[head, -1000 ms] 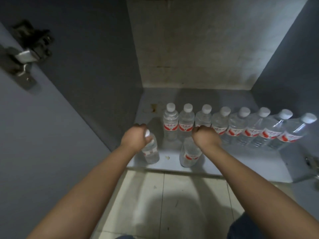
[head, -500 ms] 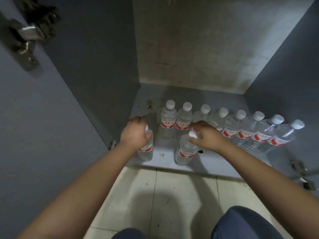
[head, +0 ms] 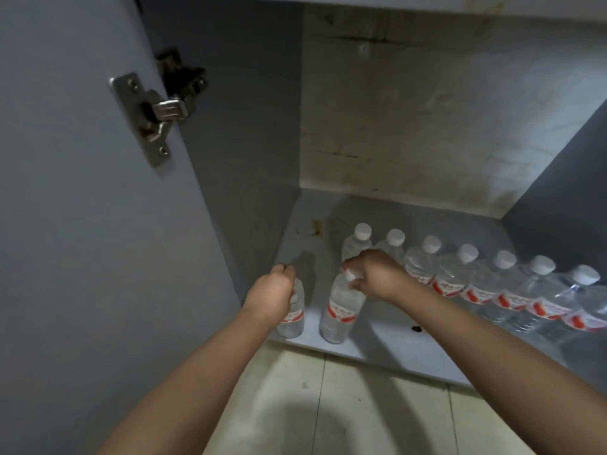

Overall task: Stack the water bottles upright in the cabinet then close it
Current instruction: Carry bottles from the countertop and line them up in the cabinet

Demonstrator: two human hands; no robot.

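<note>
Nothing readable turned up: the water bottles (head: pixel 453 274) wore white labels with a red mark and small red script, but the lettering was too blurred to make out.

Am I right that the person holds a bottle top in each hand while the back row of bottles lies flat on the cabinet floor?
Not quite. The head view shows the back row of bottles standing upright, caps up. The rest holds: the left hand and right hand each grip a front bottle by its top on the cabinet floor.
</note>
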